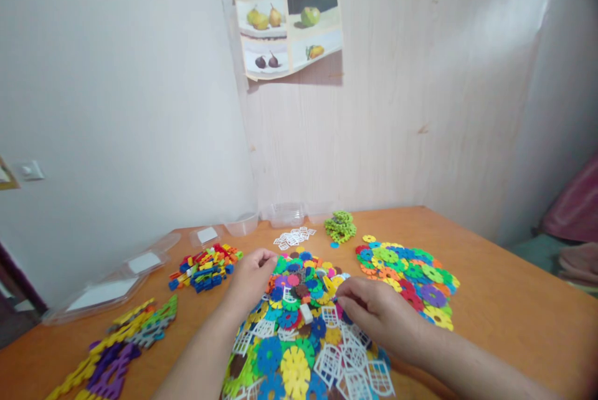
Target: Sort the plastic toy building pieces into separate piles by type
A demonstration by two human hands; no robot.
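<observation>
A large mixed heap of colourful plastic flower discs and white lattice window pieces lies in front of me. My left hand is at the heap's upper left edge, its fingers curled together. Whatever it may hold is hidden. At the heap's right side is my right hand, with fingers bent in towards the thumb. A yellow piece shows right beside its fingertips, but I cannot tell whether it is gripped. A small white block rests on the heap between both hands.
Small building bricks are piled at left, with purple and yellow notched strips nearer me. Sorted discs lie at right. White lattice pieces, green pieces and clear plastic tubs stand along the back.
</observation>
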